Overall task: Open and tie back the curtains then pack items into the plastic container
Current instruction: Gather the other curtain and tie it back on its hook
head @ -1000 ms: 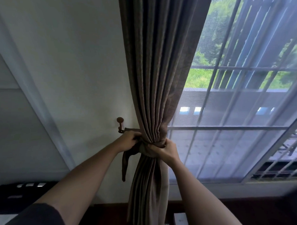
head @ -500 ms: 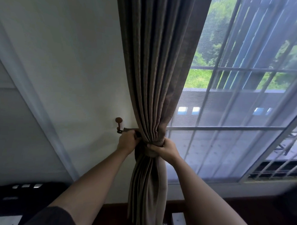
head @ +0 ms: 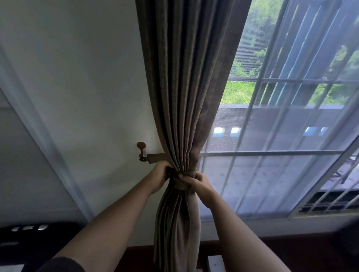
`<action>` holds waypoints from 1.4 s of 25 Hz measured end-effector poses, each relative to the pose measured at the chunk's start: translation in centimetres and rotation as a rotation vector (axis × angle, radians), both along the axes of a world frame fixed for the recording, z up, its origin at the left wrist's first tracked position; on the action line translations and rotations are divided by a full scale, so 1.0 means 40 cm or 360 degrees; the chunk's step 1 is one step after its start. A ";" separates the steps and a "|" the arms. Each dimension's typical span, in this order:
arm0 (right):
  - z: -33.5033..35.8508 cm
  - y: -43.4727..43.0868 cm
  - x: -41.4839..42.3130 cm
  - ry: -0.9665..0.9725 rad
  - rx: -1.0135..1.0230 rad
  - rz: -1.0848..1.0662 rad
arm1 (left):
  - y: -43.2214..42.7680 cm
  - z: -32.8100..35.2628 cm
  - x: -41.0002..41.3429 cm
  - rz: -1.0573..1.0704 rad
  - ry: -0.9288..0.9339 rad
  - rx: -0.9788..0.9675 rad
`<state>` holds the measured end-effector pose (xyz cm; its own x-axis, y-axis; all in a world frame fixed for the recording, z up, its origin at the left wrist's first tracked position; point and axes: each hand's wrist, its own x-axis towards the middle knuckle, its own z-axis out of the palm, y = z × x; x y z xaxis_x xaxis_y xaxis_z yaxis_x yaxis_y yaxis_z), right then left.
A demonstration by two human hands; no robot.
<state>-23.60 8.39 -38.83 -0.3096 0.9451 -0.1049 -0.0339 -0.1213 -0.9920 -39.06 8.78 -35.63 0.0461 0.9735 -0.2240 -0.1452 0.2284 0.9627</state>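
Centrally, tieback [head: 182, 181] between left grip [head: 159, 175], right grip [head: 201, 185]

A pale wall [head: 75, 71] fills the left, crossed by a slanting white trim [head: 42, 135], with something low and black [head: 28, 244] at its foot. On the right a tall barred window [head: 265, 153] lets in soft daylight, with green trees [head: 257, 36] beyond it. The floor [head: 292, 260] below is dark wood, and a small white box [head: 215, 265] lies on it.
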 end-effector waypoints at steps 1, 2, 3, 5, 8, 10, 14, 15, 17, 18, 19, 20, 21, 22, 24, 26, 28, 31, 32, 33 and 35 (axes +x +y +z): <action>-0.008 0.005 0.000 0.0010 -0.0041 0.0004 | 0.004 -0.002 0.000 -0.0034 -0.0024 0.0041; -0.015 0.008 0.000 0.0047 -0.0107 0.0005 | 0.008 -0.008 -0.001 -0.0067 -0.0061 0.0072; -0.025 0.013 -0.003 0.0123 -0.0185 0.0009 | 0.011 -0.008 -0.004 -0.0089 -0.0074 0.0091; -0.035 0.017 -0.009 0.0268 -0.0325 0.0031 | 0.015 -0.016 -0.011 -0.0129 -0.0049 0.0107; -0.037 0.024 -0.014 0.0266 -0.0375 0.0111 | 0.014 -0.009 -0.007 -0.0129 -0.0034 0.0108; -0.034 0.028 -0.008 0.0242 -0.0347 0.0077 | 0.011 -0.003 0.002 -0.0112 -0.0060 0.0121; -0.029 0.044 0.006 0.0020 -0.0127 -0.0079 | 0.016 0.003 0.018 -0.0117 -0.0086 0.0087; -0.030 0.048 0.009 0.0011 -0.0108 -0.0048 | 0.018 0.004 0.022 -0.0108 -0.0081 0.0085; -0.031 0.052 0.010 0.0104 -0.0150 0.0058 | 0.025 0.000 0.029 -0.0095 -0.0077 0.0071; -0.028 0.051 0.011 0.0131 -0.0180 0.0078 | 0.027 -0.004 0.029 -0.0098 -0.0082 0.0068; -0.025 0.049 0.015 0.0161 -0.0196 0.0102 | 0.027 -0.006 0.028 -0.0108 -0.0090 0.0069; -0.022 0.047 0.017 0.0191 -0.0216 0.0127 | 0.025 -0.006 0.024 -0.0119 -0.0092 0.0070; -0.019 0.048 0.019 0.0191 -0.0243 0.0159 | 0.023 -0.006 0.019 -0.0139 -0.0082 0.0069; -0.018 0.050 0.022 0.0167 -0.0273 0.0181 | 0.020 -0.004 0.015 -0.0173 -0.0073 0.0073; -0.019 0.055 0.023 0.0162 -0.0316 0.0227 | 0.019 -0.005 0.010 -0.0215 -0.0056 0.0070; -0.009 0.056 0.025 0.0188 -0.0334 0.0259 | 0.023 -0.013 0.003 -0.0206 -0.0037 0.0057; 0.023 0.052 0.035 0.0014 -0.0257 0.0243 | 0.030 -0.022 -0.002 -0.0205 -0.0038 0.0043; 0.073 0.065 0.061 -0.0901 0.0174 0.0152 | 0.036 -0.034 -0.004 -0.0307 -0.0072 0.0094; 0.080 0.075 0.069 -0.1120 0.0291 0.0163 | 0.035 -0.034 -0.001 -0.0323 -0.0066 0.0113; 0.078 0.085 0.075 -0.1139 0.0324 0.0238 | 0.033 -0.033 0.001 -0.0319 -0.0070 0.0118; 0.079 0.090 0.084 -0.0907 0.0223 0.0469 | 0.029 -0.032 0.003 -0.0289 -0.0069 0.0115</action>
<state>-20.25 11.99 -35.67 -0.4902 0.8457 -0.2110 0.5165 0.0868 -0.8519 -38.94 9.92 -36.92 0.2305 0.9617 -0.1480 -0.1497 0.1853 0.9712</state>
